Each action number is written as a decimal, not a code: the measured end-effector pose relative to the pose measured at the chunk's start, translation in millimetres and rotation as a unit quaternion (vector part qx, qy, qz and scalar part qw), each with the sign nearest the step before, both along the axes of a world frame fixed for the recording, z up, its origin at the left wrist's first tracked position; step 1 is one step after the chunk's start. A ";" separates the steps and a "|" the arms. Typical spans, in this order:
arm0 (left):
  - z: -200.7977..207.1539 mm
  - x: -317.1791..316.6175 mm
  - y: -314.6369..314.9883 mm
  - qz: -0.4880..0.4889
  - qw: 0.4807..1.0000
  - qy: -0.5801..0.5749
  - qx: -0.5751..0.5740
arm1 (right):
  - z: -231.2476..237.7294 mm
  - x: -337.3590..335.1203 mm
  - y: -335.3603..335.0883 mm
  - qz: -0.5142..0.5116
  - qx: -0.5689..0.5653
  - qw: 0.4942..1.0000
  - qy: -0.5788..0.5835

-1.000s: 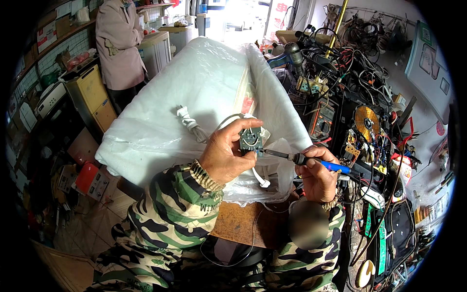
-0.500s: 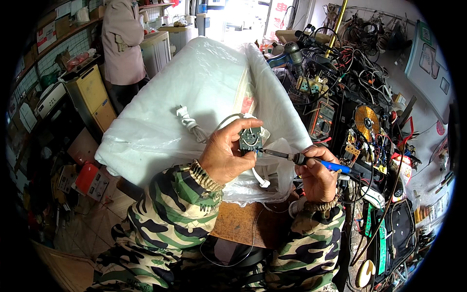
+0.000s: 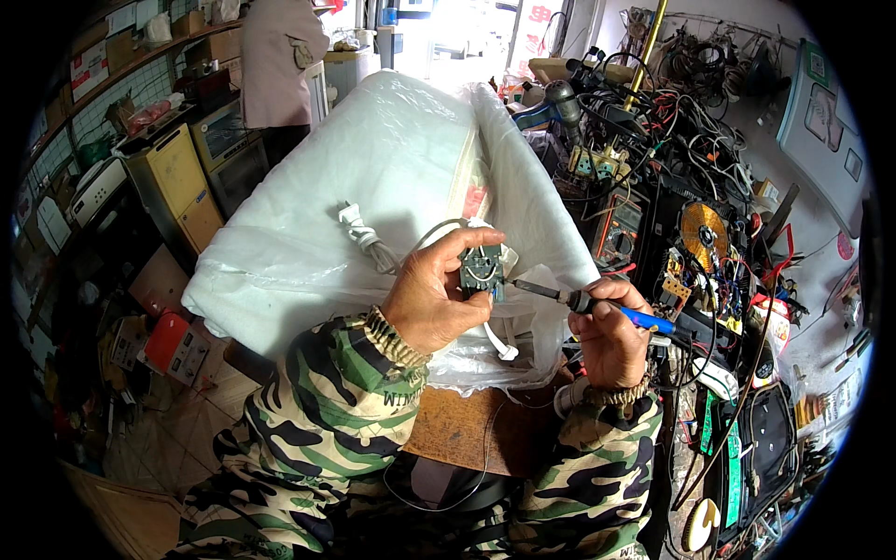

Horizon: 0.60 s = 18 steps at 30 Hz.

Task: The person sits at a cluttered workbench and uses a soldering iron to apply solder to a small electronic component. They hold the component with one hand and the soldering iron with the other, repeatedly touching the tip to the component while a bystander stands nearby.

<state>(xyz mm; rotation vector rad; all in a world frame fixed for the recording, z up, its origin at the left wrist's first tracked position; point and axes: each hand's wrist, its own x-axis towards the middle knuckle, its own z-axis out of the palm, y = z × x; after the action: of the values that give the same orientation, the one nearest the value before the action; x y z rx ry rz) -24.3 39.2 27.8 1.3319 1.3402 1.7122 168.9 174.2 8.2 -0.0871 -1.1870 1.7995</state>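
Plainly light, stiff and fragile, the small green circuit board (image 3: 482, 271) sits pinched by its edges in the left hand (image 3: 434, 299) above the white plastic-wrapped bundle (image 3: 373, 177), while the right hand (image 3: 607, 336) grips a blue-handled soldering iron (image 3: 597, 306) at it.

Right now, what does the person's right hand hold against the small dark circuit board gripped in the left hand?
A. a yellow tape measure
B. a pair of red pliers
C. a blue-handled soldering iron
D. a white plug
C: the right hand grips a blue-handled soldering iron whose metal tip reaches the small dark circuit board held by the left hand over the white plastic-wrapped bundle.
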 end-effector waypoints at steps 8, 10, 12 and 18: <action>-1.5 -0.7 2.7 -0.002 1.000 0.010 0.005 | 0.2 3.0 1.0 0.002 -0.002 1.000 -0.013; 0.2 -0.4 0.1 0.001 1.000 0.007 0.002 | -0.5 1.7 1.4 0.006 0.001 1.000 -0.015; 0.3 0.1 0.4 0.001 1.000 0.003 0.002 | -0.5 1.4 1.3 0.005 0.002 1.000 -0.017; 0.4 1.2 3.0 -0.010 1.000 -0.002 0.006 | -0.8 3.2 1.8 -0.003 0.002 1.000 -0.019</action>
<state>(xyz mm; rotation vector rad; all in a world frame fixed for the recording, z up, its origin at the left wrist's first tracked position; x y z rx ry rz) -23.0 42.2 28.2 1.3423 1.3120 1.7116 172.1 176.0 7.4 -0.1225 -1.2156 1.7969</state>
